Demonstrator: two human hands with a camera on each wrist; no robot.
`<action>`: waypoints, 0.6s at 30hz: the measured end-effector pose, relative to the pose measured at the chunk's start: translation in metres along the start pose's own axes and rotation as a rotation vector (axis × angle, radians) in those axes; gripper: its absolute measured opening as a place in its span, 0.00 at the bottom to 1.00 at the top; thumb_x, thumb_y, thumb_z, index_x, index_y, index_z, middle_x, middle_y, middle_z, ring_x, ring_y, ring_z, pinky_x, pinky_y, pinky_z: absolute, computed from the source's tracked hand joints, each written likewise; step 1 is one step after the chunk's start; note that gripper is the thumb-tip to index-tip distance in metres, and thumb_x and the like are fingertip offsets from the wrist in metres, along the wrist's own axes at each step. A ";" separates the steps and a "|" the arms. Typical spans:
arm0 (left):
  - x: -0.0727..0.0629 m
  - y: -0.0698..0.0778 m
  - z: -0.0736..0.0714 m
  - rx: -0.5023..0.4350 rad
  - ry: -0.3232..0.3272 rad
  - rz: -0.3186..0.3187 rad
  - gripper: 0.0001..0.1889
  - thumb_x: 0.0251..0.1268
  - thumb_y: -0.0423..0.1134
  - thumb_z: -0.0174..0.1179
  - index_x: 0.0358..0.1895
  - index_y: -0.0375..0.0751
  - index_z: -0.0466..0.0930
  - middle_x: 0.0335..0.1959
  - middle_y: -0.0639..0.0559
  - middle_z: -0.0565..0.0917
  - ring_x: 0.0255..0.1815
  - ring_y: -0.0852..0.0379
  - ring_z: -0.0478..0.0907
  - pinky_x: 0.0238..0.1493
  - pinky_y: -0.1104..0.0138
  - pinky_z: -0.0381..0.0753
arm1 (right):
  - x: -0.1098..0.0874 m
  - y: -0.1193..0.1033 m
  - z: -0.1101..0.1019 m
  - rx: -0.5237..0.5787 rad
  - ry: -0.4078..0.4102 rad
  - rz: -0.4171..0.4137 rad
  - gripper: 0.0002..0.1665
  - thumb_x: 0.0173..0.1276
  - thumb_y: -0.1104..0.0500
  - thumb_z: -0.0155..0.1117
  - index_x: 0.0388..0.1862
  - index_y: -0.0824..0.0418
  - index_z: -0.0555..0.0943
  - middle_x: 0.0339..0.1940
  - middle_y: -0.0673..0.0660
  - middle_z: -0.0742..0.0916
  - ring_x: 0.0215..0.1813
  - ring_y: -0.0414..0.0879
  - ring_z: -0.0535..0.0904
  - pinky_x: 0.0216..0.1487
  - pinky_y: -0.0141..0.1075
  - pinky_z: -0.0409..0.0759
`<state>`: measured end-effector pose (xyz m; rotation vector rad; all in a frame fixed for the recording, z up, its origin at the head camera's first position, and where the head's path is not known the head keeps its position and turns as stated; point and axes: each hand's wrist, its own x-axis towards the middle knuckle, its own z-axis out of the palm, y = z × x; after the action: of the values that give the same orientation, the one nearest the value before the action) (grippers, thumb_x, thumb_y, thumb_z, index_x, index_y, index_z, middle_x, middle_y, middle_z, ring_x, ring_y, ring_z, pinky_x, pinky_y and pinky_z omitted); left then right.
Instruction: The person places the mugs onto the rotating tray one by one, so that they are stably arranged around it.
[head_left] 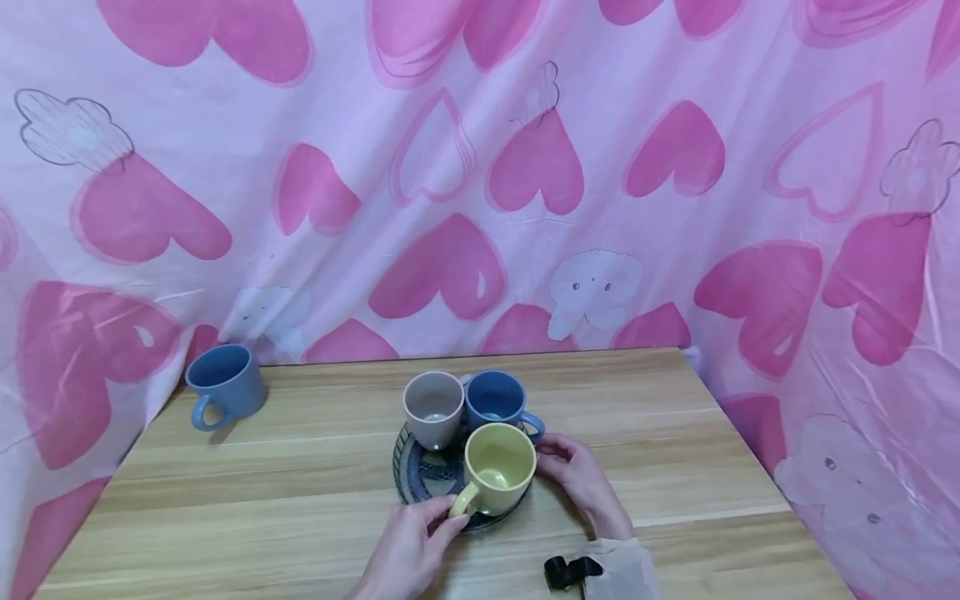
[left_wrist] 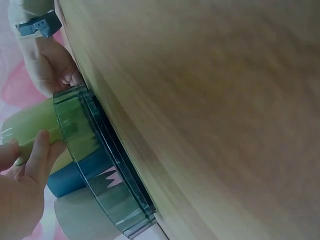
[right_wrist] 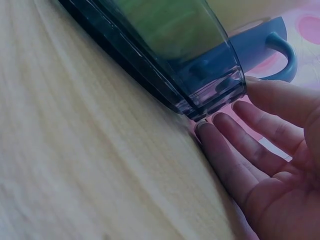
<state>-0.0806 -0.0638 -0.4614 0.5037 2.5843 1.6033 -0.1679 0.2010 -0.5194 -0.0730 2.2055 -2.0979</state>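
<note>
A yellow mug [head_left: 500, 468] stands in a round, clear-walled dark tray [head_left: 411, 475], and my left hand [head_left: 415, 537] pinches its handle. Behind it in the tray are a grey-beige mug [head_left: 434, 410] and a blue mug [head_left: 495, 397] with its handle to the right. My right hand [head_left: 576, 477] holds the tray's right edge. In the right wrist view, the thumb [right_wrist: 280, 97] lies at the upper rim and the fingertips are by the base. From the left wrist view, fingers of the left hand [left_wrist: 22, 192] show around the yellow handle, beside the tray wall [left_wrist: 75, 122].
Another blue mug [head_left: 227, 383] stands at the back left of the wooden table [head_left: 300, 517]. A pink heart-patterned cloth [head_left: 480, 183] hangs behind the table and along its sides. A black strap device [head_left: 572, 572] is on the right wrist.
</note>
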 end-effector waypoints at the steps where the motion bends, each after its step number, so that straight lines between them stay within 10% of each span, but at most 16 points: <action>1: 0.000 0.000 0.001 -0.013 -0.005 -0.007 0.08 0.67 0.39 0.63 0.43 0.40 0.86 0.30 0.60 0.82 0.26 0.69 0.71 0.25 0.74 0.76 | 0.000 0.000 0.000 -0.003 -0.001 -0.002 0.19 0.62 0.69 0.68 0.51 0.76 0.78 0.44 0.64 0.86 0.45 0.45 0.82 0.49 0.32 0.80; 18: 0.008 0.001 0.005 -0.051 -0.126 -0.016 0.05 0.65 0.36 0.65 0.41 0.39 0.83 0.35 0.60 0.83 0.39 0.67 0.80 0.41 0.71 0.83 | 0.000 -0.001 0.000 0.014 0.010 0.017 0.21 0.61 0.71 0.68 0.52 0.76 0.78 0.44 0.65 0.85 0.45 0.45 0.83 0.49 0.31 0.80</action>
<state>-0.0870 -0.0563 -0.4615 0.5598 2.4438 1.5745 -0.1683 0.2012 -0.5182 -0.0425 2.1892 -2.1093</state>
